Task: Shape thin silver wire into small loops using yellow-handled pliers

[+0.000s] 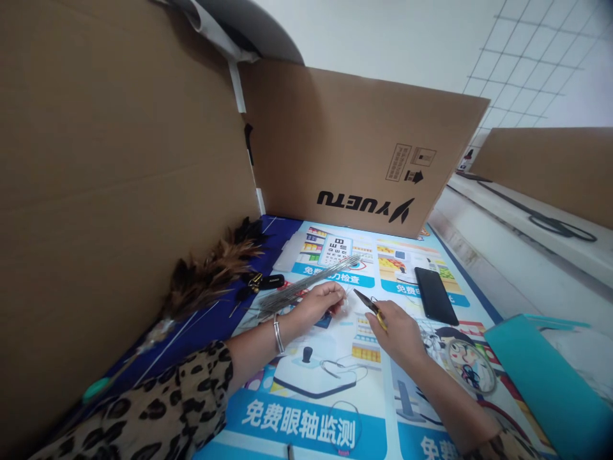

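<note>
My left hand [318,305], with a silver bangle at the wrist, is closed in a pinch over the middle of the table. Something thin and pale seems to be at its fingertips, too fine to name. To its right, my right hand [397,329] grips a small pair of scissors [366,299] by gold-coloured handles. Their dark blades point toward the left hand and look nearly closed. Just behind my left hand lies a bundle of thin silvery wires [316,280], partly covered by the hand.
Cardboard walls [354,147] stand behind and at the left. A feather duster [211,275] and a black key fob [272,282] lie on the left. On the right are a black phone [435,296], a round clear container [472,365] and a teal box [541,370].
</note>
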`<state>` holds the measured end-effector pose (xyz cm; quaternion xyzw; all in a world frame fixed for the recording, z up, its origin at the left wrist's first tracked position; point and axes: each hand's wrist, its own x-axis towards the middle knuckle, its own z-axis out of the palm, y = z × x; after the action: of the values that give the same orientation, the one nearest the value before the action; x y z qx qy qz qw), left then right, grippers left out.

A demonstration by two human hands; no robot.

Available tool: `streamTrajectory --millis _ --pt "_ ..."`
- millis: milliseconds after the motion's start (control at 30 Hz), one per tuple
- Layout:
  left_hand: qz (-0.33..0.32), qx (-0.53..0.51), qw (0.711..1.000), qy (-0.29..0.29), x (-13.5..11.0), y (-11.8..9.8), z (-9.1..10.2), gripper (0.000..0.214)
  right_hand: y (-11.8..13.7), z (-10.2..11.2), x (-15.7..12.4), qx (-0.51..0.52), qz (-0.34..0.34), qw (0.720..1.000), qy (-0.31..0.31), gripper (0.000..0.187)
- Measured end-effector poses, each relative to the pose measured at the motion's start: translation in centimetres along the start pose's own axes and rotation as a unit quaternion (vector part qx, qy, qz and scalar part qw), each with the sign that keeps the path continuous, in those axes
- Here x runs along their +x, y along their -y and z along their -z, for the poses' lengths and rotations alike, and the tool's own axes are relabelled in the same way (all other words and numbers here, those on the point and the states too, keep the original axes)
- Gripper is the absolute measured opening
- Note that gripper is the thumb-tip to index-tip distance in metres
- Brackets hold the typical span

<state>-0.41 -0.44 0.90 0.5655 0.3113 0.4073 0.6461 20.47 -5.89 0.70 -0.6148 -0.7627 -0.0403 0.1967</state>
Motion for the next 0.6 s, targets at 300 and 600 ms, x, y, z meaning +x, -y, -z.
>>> streamTrajectory --millis 300,600 --pt "0.015 -0.052 0.999 0.001 -0.05 -0.01 0.00 0.016 -0.07 -0.08 0.09 0.015 0.008 1.000 -0.017 0.028" --pt "0.034 -0.046 0.998 0.034 -0.21 -0.07 -0.04 0.022 -0.27 -0.32 0.16 0.020 0.013 1.000 0.010 0.027"
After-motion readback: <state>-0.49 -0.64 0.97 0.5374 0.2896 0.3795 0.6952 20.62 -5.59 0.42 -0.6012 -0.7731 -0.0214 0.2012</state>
